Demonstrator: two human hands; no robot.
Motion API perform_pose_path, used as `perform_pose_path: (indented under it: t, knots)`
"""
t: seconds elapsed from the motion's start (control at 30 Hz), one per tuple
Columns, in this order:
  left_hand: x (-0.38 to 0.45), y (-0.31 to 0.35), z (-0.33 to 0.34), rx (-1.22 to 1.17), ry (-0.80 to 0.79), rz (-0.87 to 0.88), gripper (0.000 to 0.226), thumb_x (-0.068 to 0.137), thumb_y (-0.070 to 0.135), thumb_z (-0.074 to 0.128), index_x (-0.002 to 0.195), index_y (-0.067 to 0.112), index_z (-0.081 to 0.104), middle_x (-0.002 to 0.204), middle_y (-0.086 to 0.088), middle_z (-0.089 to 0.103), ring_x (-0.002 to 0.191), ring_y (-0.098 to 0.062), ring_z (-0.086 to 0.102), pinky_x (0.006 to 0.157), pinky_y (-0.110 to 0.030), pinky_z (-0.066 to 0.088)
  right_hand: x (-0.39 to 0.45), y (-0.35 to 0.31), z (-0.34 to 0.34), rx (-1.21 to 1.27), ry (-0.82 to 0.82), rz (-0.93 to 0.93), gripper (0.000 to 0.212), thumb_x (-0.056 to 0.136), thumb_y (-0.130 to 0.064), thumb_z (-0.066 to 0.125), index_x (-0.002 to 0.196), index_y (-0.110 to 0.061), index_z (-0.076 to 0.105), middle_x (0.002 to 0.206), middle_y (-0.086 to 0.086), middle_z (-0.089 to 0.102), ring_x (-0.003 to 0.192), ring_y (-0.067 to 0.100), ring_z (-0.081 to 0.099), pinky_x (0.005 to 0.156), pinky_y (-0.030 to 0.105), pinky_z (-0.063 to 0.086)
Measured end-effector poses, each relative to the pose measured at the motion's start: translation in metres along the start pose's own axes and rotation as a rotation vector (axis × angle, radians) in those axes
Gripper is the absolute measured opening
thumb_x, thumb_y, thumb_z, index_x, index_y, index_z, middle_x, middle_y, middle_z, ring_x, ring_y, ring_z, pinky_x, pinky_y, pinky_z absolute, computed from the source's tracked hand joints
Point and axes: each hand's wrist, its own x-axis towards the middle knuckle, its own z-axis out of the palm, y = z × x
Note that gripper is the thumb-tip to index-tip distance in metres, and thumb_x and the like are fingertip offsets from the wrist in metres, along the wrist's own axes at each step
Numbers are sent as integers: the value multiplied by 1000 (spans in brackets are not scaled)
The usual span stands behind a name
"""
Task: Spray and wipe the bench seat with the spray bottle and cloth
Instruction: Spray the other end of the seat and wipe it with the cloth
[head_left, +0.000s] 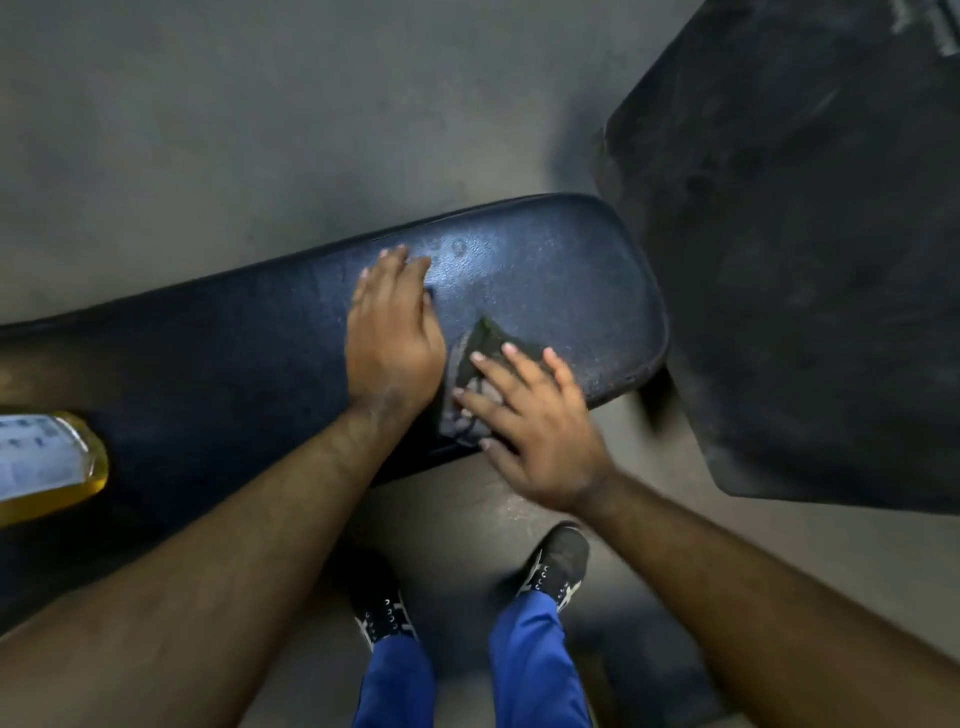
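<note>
Bench seat (260, 364): dark padded vinyl, lying across the view, speckled with droplets at its far end. Cloth (475, 387): grey, flat on the seat near that end. Right hand (535, 431): fingers spread, pressing on the cloth. Left hand (392, 332): flat on the seat just beside the cloth, fingers straight. Spray bottle (47, 462): yellow liquid, at left edge on the seat. Black mat (805, 260) on grey floor (208, 130)

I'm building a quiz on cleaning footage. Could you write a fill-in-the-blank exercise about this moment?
1. The right hand presses the ____ onto the bench seat.
2. The left hand lies ____ on the seat.
3. The spray bottle holds ____ liquid.

Missing words: cloth; flat; yellow
</note>
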Motion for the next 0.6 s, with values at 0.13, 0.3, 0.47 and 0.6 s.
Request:
perform_pose_path:
  t: [0.13,0.3,0.47,0.6]
  knots:
    - [-36,-41,-25,271,-4,-19,45,93,20,49,135,5,52,148,-21,43,141,-37,36,119,-48,24,30,17,-3,2,117,657,56,93,-46,43,146,-30,50,162,4,36,151,32,27,122,59,12]
    - [-45,-61,-31,159,-83,-70,52,94,25,45,142,5,47,155,-19,35,146,-34,28,121,-48,17,38,-39,5,34,-41,81,54,91,-43,48,144,-33,52,162,2,36,150,33,29,120,61,16]
    - [-48,-84,-53,182,-37,-61,54,92,22,46,143,3,45,152,-18,40,144,-32,33,120,-47,23,107,-15,5,13,48,622,55,97,-49,40,150,-34,44,165,4,29,153,34,21,120,63,10]
    - [-54,-95,-45,390,-66,-28,55,98,26,35,147,2,38,156,-20,32,147,-32,26,121,-48,19,118,-45,5,26,-109,164,56,96,-47,38,151,-36,41,165,1,28,154,33,19,122,61,9]
